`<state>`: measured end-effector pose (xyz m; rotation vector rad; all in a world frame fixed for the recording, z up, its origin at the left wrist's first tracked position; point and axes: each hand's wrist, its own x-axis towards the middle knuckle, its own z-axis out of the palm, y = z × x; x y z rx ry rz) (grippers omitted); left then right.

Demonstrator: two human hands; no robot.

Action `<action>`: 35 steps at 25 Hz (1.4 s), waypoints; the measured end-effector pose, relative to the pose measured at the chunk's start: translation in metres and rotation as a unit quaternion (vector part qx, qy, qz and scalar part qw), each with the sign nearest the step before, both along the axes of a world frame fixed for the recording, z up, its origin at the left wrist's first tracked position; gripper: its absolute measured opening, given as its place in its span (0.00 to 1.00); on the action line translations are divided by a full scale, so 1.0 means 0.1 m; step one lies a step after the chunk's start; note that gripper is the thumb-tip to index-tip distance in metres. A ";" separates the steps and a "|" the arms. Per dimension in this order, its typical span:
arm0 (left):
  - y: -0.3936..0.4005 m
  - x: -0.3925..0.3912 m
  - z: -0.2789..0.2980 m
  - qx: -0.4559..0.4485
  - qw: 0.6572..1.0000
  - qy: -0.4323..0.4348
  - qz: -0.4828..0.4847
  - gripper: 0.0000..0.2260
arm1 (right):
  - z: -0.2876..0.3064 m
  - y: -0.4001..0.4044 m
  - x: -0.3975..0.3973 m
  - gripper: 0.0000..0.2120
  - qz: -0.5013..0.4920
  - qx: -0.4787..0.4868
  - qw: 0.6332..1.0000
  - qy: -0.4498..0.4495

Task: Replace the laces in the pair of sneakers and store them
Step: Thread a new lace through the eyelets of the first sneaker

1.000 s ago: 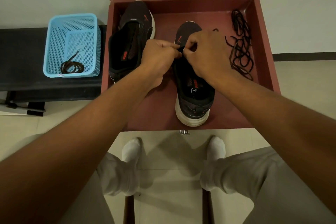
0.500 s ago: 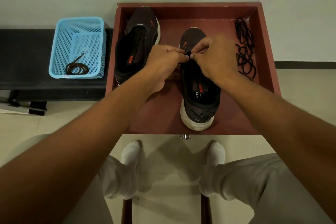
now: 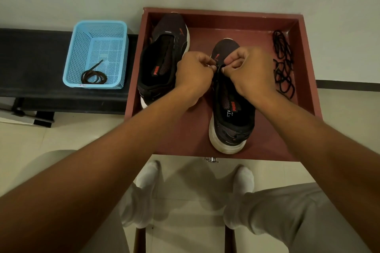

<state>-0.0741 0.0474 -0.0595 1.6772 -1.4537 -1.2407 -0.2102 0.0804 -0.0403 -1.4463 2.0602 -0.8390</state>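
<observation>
Two black sneakers with white soles stand in a dark red tray [image 3: 257,146]. The left sneaker [image 3: 162,57] lies unlaced near the tray's left wall. Both hands work over the front eyelets of the right sneaker [image 3: 230,117]. My left hand [image 3: 193,74] and my right hand [image 3: 246,70] have curled fingers that pinch something small and dark at the shoe's throat; it looks like a lace, mostly hidden by the fingers. A loose bundle of black laces [image 3: 283,68] lies by the tray's right wall.
A light blue plastic basket [image 3: 96,33] sits on a black bench [image 3: 30,63] to the left, with a coiled dark lace [image 3: 93,77] inside. The tray stands against a pale wall. Below are my legs, white socks and the tiled floor.
The hands stay at the right sneaker's front eyelets with small finger movements. The view has tilted, so the tray and basket sit lower in the frame than a second ago.
</observation>
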 end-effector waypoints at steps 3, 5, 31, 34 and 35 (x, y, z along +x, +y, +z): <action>-0.05 -0.04 0.01 -0.059 0.997 -0.045 -0.008 0.07 | 0.14 0.02 -0.04 0.13 0.046 0.049 0.998 0.006; -0.07 -0.05 0.05 -0.081 0.994 -0.076 -0.025 0.07 | 0.23 0.05 -0.12 0.17 0.049 0.098 0.993 0.036; -0.24 0.03 0.26 -0.154 0.928 -0.243 -0.237 0.07 | 0.36 0.08 -0.23 0.10 0.036 0.202 0.976 0.075; -0.22 0.06 0.24 -0.154 0.937 -0.238 -0.205 0.03 | 0.37 0.09 -0.24 0.11 0.030 0.200 0.978 0.060; -0.21 0.06 0.24 -0.157 0.939 -0.238 -0.195 0.03 | 0.37 0.09 -0.25 0.09 0.028 0.199 0.978 0.060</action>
